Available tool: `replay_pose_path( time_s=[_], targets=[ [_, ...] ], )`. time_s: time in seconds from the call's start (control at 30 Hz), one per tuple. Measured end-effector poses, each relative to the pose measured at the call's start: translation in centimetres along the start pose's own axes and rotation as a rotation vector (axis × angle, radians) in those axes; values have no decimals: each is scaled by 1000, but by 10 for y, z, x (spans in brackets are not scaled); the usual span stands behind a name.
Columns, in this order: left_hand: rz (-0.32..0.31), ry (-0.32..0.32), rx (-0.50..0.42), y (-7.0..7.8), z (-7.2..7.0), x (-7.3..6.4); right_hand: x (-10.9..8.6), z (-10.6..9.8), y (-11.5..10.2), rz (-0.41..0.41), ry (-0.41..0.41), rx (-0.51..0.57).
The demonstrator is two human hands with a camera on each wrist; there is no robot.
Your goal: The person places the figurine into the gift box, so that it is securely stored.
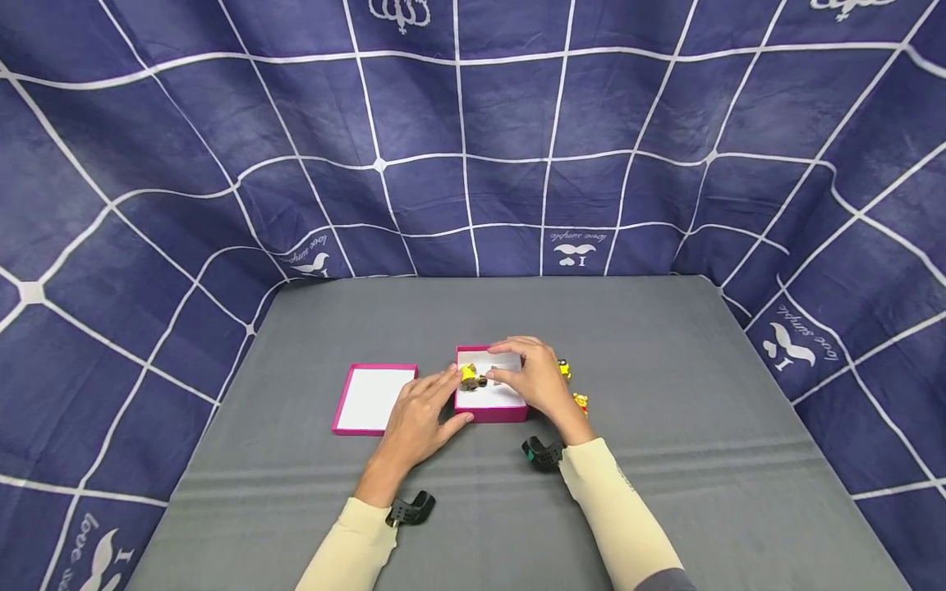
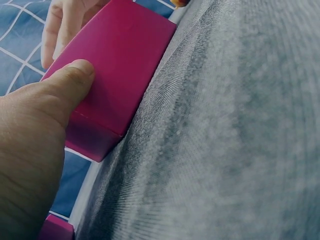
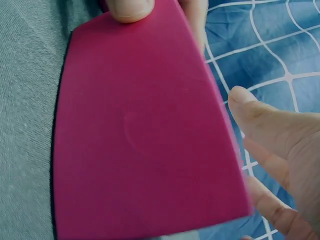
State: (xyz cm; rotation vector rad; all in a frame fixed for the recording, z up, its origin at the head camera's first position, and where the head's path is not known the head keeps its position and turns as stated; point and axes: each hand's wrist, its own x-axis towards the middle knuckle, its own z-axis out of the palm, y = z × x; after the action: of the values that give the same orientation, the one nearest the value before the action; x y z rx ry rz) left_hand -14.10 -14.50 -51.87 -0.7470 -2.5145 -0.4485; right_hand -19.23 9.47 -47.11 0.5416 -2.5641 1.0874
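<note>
A pink box (image 1: 490, 415) with a white inside stands uncovered on the grey table. My left hand (image 1: 421, 414) holds its near left corner, the thumb on the front wall (image 2: 120, 65) and the fingers along the left side. Inside lies a small yellow-and-brown figurine (image 1: 469, 377) with a dark round part beside it. Over the right half of the box is my right hand (image 1: 535, 373), its thumb and fingers spread apart above the rim. A small pale piece (image 1: 496, 376) shows by the right thumb; whether the hand touches it is unclear.
Left of the box lies its pink-rimmed lid (image 1: 377, 400), white side up. To the right of the right hand are a yellow-and-black figurine (image 1: 565, 369) and a yellow-and-red figurine (image 1: 581, 402), both partly hidden. A blue checked curtain (image 1: 502, 189) surrounds the table's back and sides.
</note>
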Motion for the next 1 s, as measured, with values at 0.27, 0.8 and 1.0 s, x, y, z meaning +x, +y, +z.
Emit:
replay_pose_path(
  time_s=[0.27,0.8,1.0],
  targets=[
    [-6,4,-19,0,0,0,-4,-18,-7,-46,20,-13],
    [13,26,-47,1,2,3,-18,-57,5,-5,94,-21],
    [-3,15,-45,0,0,2,-25,-68,13,28,110,-38]
  ],
)
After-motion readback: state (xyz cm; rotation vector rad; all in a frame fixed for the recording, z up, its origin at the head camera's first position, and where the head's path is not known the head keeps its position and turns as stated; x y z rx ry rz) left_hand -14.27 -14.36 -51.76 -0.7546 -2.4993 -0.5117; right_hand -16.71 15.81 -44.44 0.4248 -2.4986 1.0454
